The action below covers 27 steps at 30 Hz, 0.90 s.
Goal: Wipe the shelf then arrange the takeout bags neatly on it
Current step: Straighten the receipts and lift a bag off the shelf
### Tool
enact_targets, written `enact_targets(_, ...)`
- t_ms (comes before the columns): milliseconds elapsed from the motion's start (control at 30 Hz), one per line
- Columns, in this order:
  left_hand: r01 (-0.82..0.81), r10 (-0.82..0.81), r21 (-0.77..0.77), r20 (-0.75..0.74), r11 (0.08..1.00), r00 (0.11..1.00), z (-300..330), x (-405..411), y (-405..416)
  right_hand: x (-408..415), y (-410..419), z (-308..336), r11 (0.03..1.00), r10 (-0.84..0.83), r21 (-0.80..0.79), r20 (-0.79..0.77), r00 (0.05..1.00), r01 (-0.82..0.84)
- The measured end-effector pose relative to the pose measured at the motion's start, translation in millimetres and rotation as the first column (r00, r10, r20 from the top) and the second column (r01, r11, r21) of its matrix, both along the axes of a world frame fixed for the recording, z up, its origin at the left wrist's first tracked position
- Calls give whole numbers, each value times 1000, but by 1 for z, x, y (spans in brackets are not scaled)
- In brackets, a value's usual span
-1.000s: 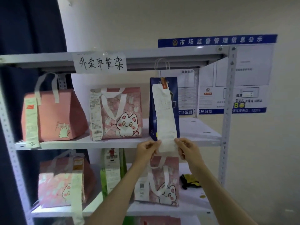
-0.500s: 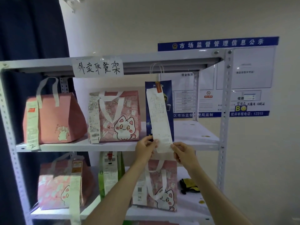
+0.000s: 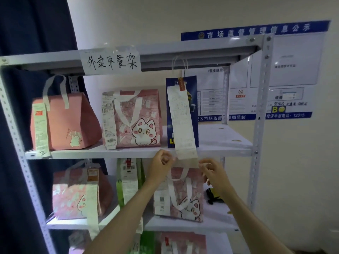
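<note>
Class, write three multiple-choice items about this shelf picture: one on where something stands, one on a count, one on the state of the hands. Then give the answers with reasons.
1. Where does the blue bag stand on the upper shelf?
A. left of the plain pink bag
B. between the two pink bags
C. right of the cat bag

2. How many bags stand on the upper shelf?
A. two
B. three
C. five

3. What are the hands doing?
A. hovering by the receipt's lower end
B. lifting the blue bag
C. wiping with a cloth

Answers:
1 C: the cat bag is in the middle, the blue bag to its right.
2 B: the plain pink bag, cat bag and blue bag.
3 A: the left hand and right hand flank the bottom of the receipt; whether they touch it is unclear.
</note>
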<state>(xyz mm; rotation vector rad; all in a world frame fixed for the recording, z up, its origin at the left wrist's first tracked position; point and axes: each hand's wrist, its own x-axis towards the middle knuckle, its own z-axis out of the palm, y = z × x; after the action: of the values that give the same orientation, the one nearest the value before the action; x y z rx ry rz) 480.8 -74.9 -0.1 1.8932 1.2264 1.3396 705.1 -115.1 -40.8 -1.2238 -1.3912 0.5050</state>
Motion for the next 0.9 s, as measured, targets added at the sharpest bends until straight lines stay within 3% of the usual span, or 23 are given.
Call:
enact_targets(133, -23, 14, -32, -260, 999, 966, -47, -29, -5, 1, 0, -54, 989, -52, -124, 244, 968, 85)
enact_targets(300, -56, 48, 1, -544, 998, 837, -103, -60, -18, -22, -6, -114, 960, -58, -198, 552, 832, 198)
enact_targets(467, -100, 54, -38, -629, 994, 776, -151, -88, -20, -58, -6, -151, 945, -10, -239, 661, 750, 223)
enact_targets(600, -113, 15, -134, -575, 985, 818, -179, -99, -10, -86, 3, -173, 931, 60, -308, 658, 751, 195)
enact_targets(700, -80, -64, -282, -466, 956, 882, -194, -99, 2, -106, 12, -181, 899, 73, -390, 585, 808, 201)
enact_targets(833, -38, -68, -465, -209, 885, 976, -210, -90, 18, -128, 34, -191, 840, 29, -515, 351, 936, 167)
enact_targets(900, 3, -64, -545, -92, 838, 994, -221, -84, 27, -140, 42, -197, 860, -12, -504, 135, 991, 79)
